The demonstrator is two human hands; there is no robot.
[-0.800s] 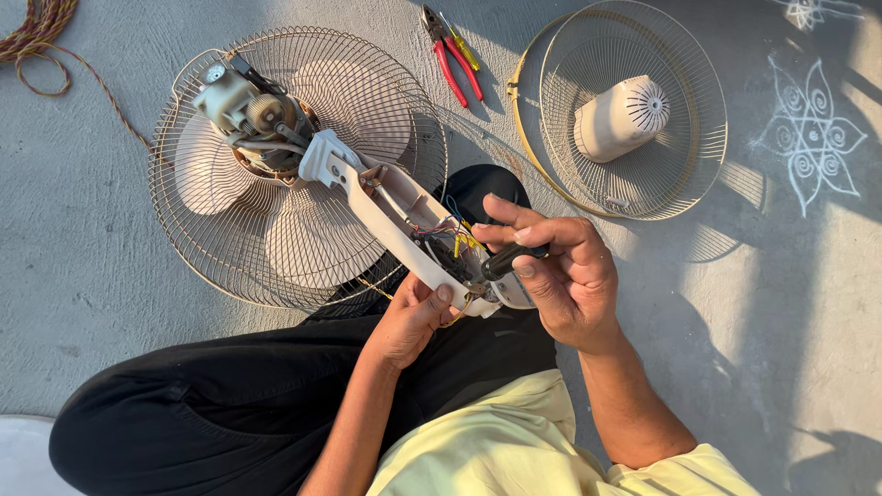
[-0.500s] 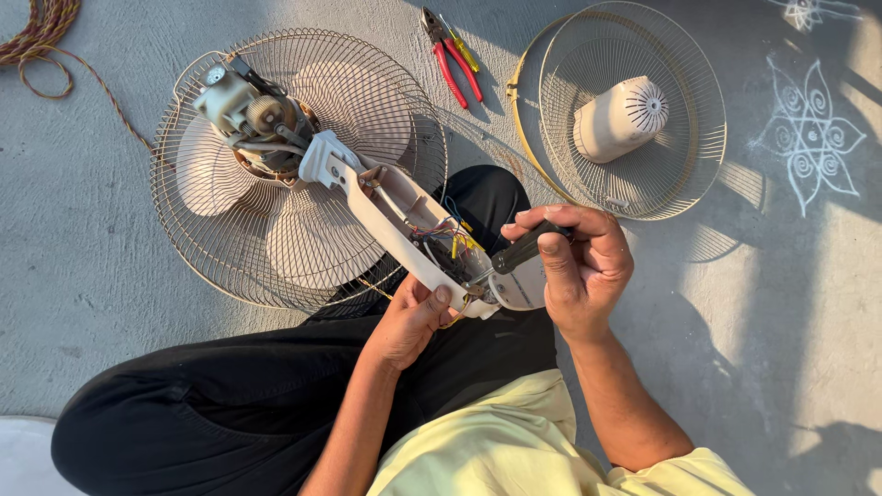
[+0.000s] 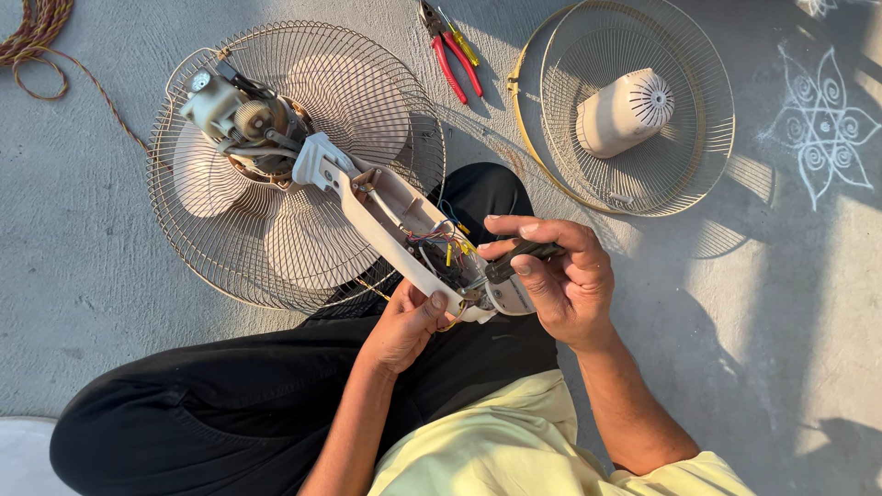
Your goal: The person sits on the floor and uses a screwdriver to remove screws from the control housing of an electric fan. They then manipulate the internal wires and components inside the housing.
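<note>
Since earlier, right hand (image 3: 565, 276) is lifting away slightly, fingers curling closed around a dark tool handle (image 3: 522, 257). Left hand (image 3: 409, 321) is gripping the open fan neck housing (image 3: 404, 230), resting across the lap, motor (image 3: 243, 119) at ten o'clock.

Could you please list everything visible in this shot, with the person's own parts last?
Fan body: one, cream, casing open, coloured wires showing, across the lap.
Motor: one, grey and brown, over the blades.
Blades: three, pale, inside the left guard.
Left guard: one, wire, on the floor.
Right guard: one, wire, gold rim, upper right.
Motor cover: one, cream, in the right guard.
Pliers: one, red handles, top centre.
Cord: one, twisted, top left.
Tool: one, black handle, in the right hand.
Left hand: under the casing.
Right hand: gripping the tool.
</note>
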